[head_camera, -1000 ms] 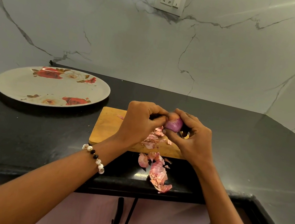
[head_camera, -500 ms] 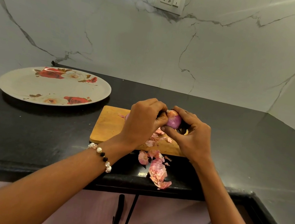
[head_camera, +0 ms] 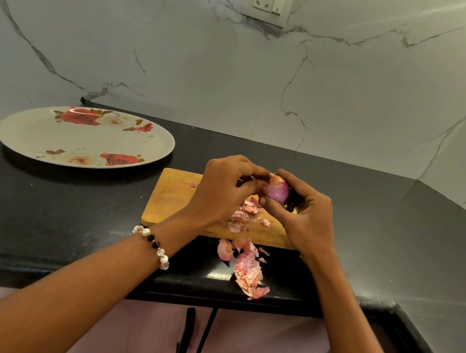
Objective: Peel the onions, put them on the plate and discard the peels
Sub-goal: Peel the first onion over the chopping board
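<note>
A small purple onion point(head_camera: 277, 191) is held above the wooden cutting board point(head_camera: 172, 197). My right hand point(head_camera: 304, 213) grips it from the right and below. My left hand point(head_camera: 224, 190) is curled against the onion's left side, its fingertips pinching at the skin near the top. Loose pink peels point(head_camera: 242, 216) lie on the board under my hands, and more peels point(head_camera: 247, 268) lie on the black counter near its front edge. The flowered plate point(head_camera: 37, 134) sits at the left with nothing on it.
The black counter point(head_camera: 56, 211) runs to a marble wall with a socket point(head_camera: 269, 0). It turns a corner at the right. Cabinet doors with dark handles point(head_camera: 185, 334) are below the front edge.
Both hands have lifted the onion slightly and turned it, so more of its purple side shows. The peels on the board and the counter have not moved.
</note>
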